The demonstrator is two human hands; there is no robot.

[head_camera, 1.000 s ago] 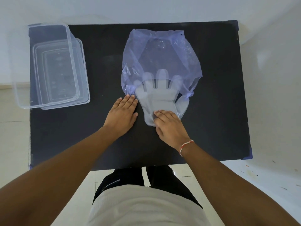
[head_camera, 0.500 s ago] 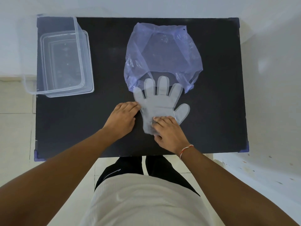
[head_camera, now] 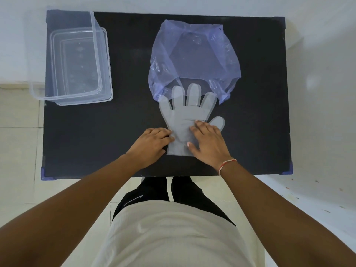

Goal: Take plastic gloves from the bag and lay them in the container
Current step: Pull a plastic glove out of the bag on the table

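Observation:
A flat stack of clear plastic gloves (head_camera: 185, 114) lies on the black table (head_camera: 125, 132), fingers pointing away from me. Its fingertips still reach the mouth of the crumpled purple bag (head_camera: 194, 54); the palm and cuff are outside. My right hand (head_camera: 208, 141) presses flat on the cuff and palm, fingers spread. At the cuff's left edge, my left hand (head_camera: 152, 143) has its fingers curled onto the edge. The clear plastic container (head_camera: 38, 93) stands at the table's far left corner with nothing visible inside.
The table's near edge lies just below my wrists, with blue corner caps at both near corners. Around the table are a light tiled floor and a white wall. My torso and legs fill the bottom of the view.
The gloves have slid toward me, almost wholly out of the bag. My right hand has shifted further up the glove, and my left hand has closed on the cuff's left edge.

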